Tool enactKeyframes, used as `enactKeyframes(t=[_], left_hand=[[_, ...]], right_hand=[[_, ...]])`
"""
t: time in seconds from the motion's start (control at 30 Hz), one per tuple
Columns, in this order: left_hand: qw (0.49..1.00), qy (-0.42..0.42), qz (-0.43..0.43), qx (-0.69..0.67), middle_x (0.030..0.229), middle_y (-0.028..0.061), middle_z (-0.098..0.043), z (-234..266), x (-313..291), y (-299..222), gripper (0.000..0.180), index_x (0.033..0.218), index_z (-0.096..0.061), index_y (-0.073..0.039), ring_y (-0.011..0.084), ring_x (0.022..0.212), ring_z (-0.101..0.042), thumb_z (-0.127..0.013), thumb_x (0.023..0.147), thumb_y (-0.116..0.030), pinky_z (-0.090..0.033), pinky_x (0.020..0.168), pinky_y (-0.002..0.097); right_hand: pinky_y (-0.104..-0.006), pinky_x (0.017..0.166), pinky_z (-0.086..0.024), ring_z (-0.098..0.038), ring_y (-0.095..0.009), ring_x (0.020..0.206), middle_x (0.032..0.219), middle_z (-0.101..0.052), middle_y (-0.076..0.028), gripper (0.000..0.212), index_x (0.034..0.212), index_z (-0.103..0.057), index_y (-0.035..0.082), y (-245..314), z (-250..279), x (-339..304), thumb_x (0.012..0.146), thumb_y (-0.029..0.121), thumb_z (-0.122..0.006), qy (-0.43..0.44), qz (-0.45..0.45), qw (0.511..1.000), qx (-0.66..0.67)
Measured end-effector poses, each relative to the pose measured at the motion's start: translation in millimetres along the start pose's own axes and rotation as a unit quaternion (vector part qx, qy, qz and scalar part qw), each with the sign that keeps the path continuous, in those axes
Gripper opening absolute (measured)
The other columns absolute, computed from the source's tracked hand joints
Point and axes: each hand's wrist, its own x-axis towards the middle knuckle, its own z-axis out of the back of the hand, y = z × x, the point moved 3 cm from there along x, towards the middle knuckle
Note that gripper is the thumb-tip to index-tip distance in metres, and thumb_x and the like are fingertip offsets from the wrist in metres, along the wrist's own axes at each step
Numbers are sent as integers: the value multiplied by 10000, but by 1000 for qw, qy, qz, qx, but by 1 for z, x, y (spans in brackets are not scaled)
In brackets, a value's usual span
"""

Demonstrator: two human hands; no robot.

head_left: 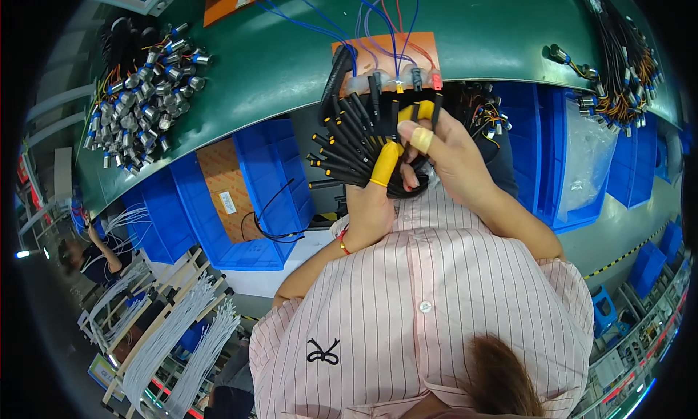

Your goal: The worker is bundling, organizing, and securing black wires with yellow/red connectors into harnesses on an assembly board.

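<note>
A thick bundle of black cables (352, 146) with orange-tipped ends fans out at the table's near edge. My left hand (378, 179), a yellow finger cot on its thumb, is closed around the bundle. My right hand (443, 146) has fingers wrapped in yellow and is closed at the bundle's right side, pinching black cable ends there; its fingers partly hide them. Just beyond both hands lies an orange board (422, 49) with blue, purple and red wires (396, 26) running to a row of connectors (400, 81) along its near side.
Metal-capped connectors with cables (149, 99) are heaped on the green table (269, 77) at left. More cable bundles (625, 77) hang over its right edge. Blue bins (269, 179) stand below the table, one holding cardboard. White cables (174, 339) hang on a rack at lower left, near another person (94, 255).
</note>
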Motion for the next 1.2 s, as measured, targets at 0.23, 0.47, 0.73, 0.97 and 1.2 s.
enactKeyframes(t=[0.23,0.47,0.73,0.97,1.2], left_hand=[[1000,-1,14,20,828,88,-587,-1,3,2,188,1095,-552,19,130,653,-565,-524,960,-108,-445,577,250],[999,10,22,32,889,115,-593,1,10,4,223,1144,-550,-2,147,657,-560,-537,948,-107,-441,559,252],[998,4,39,47,750,72,-580,-2,11,1,161,1029,-566,27,112,635,-541,-526,966,-116,-431,579,232],[999,-2,27,31,777,69,-594,-4,10,1,166,1041,-582,34,111,641,-548,-546,957,-105,-440,582,233],[999,-11,1,41,925,98,-629,1,9,2,222,1137,-569,-8,162,676,-588,-570,922,-62,-462,553,269]], right_hand=[[-238,412,-449,-509,-107,482,745,-537,-58,297,1005,-575,-48,2,1,4,926,238,-601,13,-29,999,-31],[-250,399,-462,-487,-99,462,722,-533,-56,305,972,-600,-63,1,7,13,911,235,-621,8,-54,998,-8],[-247,404,-469,-497,-102,462,741,-569,-59,307,936,-612,-53,2,9,14,894,250,-643,5,-47,999,3],[-230,358,-440,-540,-105,469,687,-586,-70,255,831,-587,-9,1,5,15,870,226,-678,-30,-55,998,-7],[-232,343,-433,-535,-104,466,674,-579,-62,233,822,-593,-8,6,-2,15,860,202,-689,-59,-61,996,23]])
